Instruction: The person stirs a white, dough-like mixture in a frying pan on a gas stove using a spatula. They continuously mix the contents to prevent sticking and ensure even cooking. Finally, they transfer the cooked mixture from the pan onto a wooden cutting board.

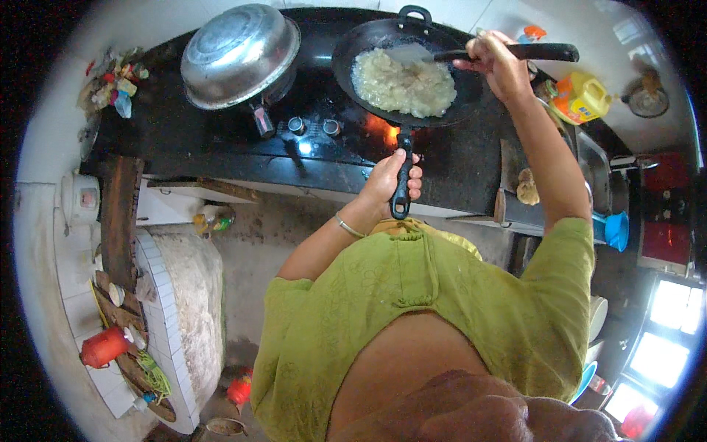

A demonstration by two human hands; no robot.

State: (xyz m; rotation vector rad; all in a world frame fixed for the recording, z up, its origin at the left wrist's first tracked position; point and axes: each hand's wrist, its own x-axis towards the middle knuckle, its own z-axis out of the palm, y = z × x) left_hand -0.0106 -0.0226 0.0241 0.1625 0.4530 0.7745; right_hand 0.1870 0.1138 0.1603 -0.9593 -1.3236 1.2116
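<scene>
My left hand is closed round the black handle of a dark wok, which sits over an orange flame on the stove. In the wok lies a pale yellowish, glistening mass of food, spread out flat; its kind I cannot make out for sure. My right hand grips the long black handle of a spatula above the wok's right side. The spatula's blade rests at the upper part of the food.
A large upturned metal basin covers the left burner, beside two stove knobs. On the right stand a yellow and orange jug, a sink and a blue plastic container. Small packets are piled at the counter's far left.
</scene>
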